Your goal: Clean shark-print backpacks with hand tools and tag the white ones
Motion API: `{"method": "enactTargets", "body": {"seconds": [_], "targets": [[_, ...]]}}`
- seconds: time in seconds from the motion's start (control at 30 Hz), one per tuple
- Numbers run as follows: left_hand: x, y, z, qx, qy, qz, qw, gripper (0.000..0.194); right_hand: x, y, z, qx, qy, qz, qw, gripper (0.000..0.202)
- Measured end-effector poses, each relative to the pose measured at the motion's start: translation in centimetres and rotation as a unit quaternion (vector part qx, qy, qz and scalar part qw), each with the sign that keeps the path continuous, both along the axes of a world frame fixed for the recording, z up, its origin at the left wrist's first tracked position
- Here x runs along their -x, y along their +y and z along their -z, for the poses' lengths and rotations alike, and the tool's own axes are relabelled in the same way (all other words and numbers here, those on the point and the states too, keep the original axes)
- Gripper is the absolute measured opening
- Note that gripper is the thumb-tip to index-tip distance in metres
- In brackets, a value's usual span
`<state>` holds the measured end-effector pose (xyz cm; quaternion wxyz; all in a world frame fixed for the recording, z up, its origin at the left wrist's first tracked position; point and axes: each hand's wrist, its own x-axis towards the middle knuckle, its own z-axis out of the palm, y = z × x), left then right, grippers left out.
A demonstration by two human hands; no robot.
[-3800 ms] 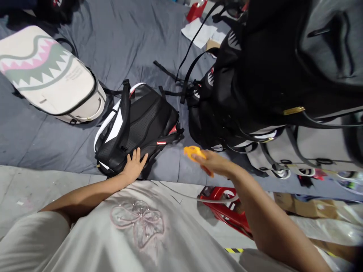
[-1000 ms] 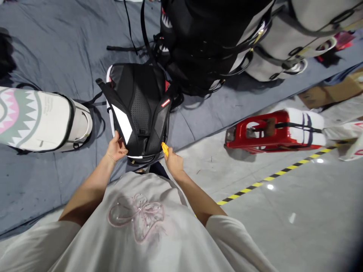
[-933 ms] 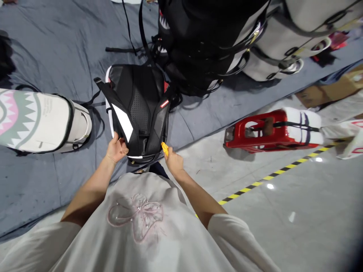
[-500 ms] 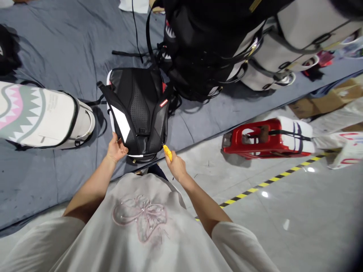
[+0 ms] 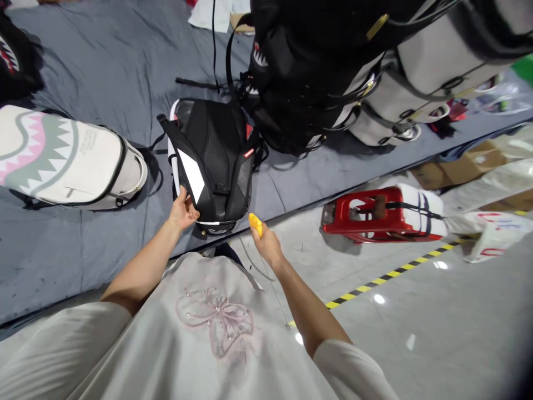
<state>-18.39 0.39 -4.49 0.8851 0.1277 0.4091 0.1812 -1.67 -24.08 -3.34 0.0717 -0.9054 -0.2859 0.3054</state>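
A black backpack (image 5: 212,147) lies on the grey cloth in front of me, its padded back panel and shoulder straps facing up. White trim runs down its left side. My left hand (image 5: 183,211) pinches the bag's lower left edge, thumb on top. My right hand (image 5: 266,240) is closed around a small yellow-handled tool (image 5: 255,224) with a thin dark tip, too small to make out exactly. That tip points up toward the bag's lower right corner; whether it touches the bag I cannot tell.
A cream backpack with a shark-mouth print (image 5: 70,158) lies to the left. Piled black bags (image 5: 308,72) and light grey bags (image 5: 428,61) stand at the back right. Below the table edge, a red plastic stool (image 5: 362,216) lies on the floor near yellow-black tape (image 5: 383,278).
The view has shifted, so the scene sits a little further right on the left side. The yellow-handled tool has moved slightly away from the backpack's lower right edge. My left hand keeps its hold.
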Motion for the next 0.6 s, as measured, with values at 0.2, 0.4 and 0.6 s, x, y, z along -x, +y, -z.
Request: {"method": "enactTargets", "body": {"seconds": [0.2, 0.4, 0.6], "targets": [[0.1, -0.2, -0.1, -0.008, -0.008, -0.015, 1.000, 0.046, 5.7, -6.3, -2.5, 0.023, 0.052, 0.027, 0.998, 0.035], [0.0, 0.2, -1.4, -0.102, 0.065, 0.032, 0.992, 0.047, 8.1, -3.5, -1.5, 0.038, 0.033, -0.043, 0.998, 0.035], [1.1, -5.5, -2.4, -0.519, 0.264, 0.083, 0.809, 0.068, 7.8, -1.6, -2.7, 0.047, 0.042, -0.075, 0.995, 0.042]]}}
